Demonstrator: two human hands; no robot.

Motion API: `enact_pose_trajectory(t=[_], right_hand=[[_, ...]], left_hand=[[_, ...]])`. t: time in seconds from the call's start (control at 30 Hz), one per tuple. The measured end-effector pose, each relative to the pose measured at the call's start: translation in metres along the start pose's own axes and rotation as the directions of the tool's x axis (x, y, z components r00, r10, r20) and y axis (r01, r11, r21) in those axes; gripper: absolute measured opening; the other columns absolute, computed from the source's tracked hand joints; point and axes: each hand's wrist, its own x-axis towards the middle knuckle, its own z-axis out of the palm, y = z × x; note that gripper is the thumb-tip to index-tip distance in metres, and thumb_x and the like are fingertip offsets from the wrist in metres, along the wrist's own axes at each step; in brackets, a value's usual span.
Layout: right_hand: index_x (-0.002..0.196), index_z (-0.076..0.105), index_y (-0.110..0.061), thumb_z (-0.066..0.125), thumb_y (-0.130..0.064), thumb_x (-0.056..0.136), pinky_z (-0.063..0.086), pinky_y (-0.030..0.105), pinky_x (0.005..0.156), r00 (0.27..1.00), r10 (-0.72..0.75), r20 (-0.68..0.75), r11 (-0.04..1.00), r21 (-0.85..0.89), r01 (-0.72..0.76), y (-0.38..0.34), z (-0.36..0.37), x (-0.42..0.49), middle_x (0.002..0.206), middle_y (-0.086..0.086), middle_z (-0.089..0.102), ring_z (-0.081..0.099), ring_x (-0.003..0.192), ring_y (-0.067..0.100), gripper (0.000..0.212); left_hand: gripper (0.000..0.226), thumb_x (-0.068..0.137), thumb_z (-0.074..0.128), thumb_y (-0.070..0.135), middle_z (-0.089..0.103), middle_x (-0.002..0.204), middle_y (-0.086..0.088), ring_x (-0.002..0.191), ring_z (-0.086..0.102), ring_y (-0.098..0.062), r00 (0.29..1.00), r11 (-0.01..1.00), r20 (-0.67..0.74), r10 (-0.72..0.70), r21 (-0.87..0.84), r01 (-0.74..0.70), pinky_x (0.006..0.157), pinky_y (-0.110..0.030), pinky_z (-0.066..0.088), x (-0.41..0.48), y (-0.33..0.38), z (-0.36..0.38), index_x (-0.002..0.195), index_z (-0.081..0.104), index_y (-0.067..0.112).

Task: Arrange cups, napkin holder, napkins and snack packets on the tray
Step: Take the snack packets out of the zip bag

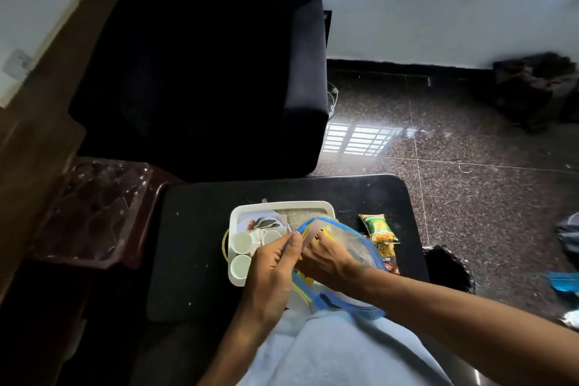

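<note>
My left hand [275,263] and right hand [329,260] both pinching the bag [351,244] mouth over the tray [282,205], 3 cups [241,242] at its left edge, bare table [194,229] left.

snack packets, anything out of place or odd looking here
Yes: the green snack packet and a darker packet below it lie on the black table, right of the white tray, not on it. The three white cups stand upright in the tray. Both hands, left hand and right hand, grip a clear zip bag over the tray.

Tray [233,263] on table [194,247], three cups [241,242] inside (left side), snack packets [378,229] on table, right of tray
</note>
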Motion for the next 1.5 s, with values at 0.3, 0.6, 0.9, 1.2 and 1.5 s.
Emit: enact_pose_trajectory(t=[0.3,0.6,0.9,1.2,1.5], right_hand=[[0.104,0.068,-0.008,0.037,-0.005,0.096,0.050,0.042,0.079,0.991,0.094,0.100,0.928,0.351,-0.124,0.013,-0.041,0.001,0.103,0.013,0.070,0.067,0.093,0.035,0.032],[0.133,0.053,-0.049,0.047,-0.021,0.078,0.057,0.034,0.079,0.963,0.269,-0.010,0.753,0.626,-0.204,0.079,-0.147,-0.108,0.120,-0.010,0.073,0.069,0.107,0.022,0.062],[0.090,0.077,-0.013,0.068,-0.011,0.092,0.053,0.027,0.068,0.846,0.513,0.145,0.322,0.882,-0.346,0.192,-0.099,-0.155,0.078,0.004,0.077,0.066,0.067,0.004,0.009],[0.107,0.072,0.003,0.062,-0.001,0.094,0.054,0.044,0.094,0.673,0.548,0.497,-0.325,0.868,-0.376,0.246,0.073,-0.102,0.105,0.020,0.074,0.070,0.094,0.027,0.018],[0.108,0.067,-0.001,0.047,-0.008,0.097,0.053,0.045,0.080,0.497,0.719,0.486,0.162,0.578,-0.800,0.194,0.230,-0.052,0.105,0.023,0.072,0.068,0.101,0.043,0.024]], left_hand=[[0.048,0.096,0.046,0.044,0.076,0.105,-0.017,0.096,0.065,-0.014,0.998,0.996,0.042,0.040,0.077,-0.043,0.098,-0.051,0.052,0.006,-0.010,-0.015,0.097,0.074,0.005],[0.036,0.103,0.048,0.029,0.075,0.124,-0.002,0.121,0.067,-0.013,0.993,0.993,0.078,-0.086,-0.069,0.091,0.104,-0.029,0.051,0.022,-0.012,-0.030,0.118,0.075,0.010],[0.036,0.088,0.055,0.043,0.081,0.108,-0.005,0.095,0.076,-0.009,0.983,0.972,0.018,-0.181,-0.152,0.181,0.068,-0.015,0.059,0.007,-0.024,0.006,0.101,0.083,0.025],[0.033,0.088,0.054,0.035,0.082,0.103,-0.004,0.099,0.076,-0.013,0.941,0.961,-0.234,-0.246,-0.186,0.205,0.075,-0.017,0.058,-0.024,-0.040,0.069,0.094,0.084,0.024],[0.032,0.089,0.054,0.032,0.080,0.112,-0.004,0.106,0.075,-0.014,0.828,0.951,-0.475,-0.297,-0.220,0.215,0.079,-0.016,0.059,-0.072,-0.038,0.093,0.102,0.083,0.029]])
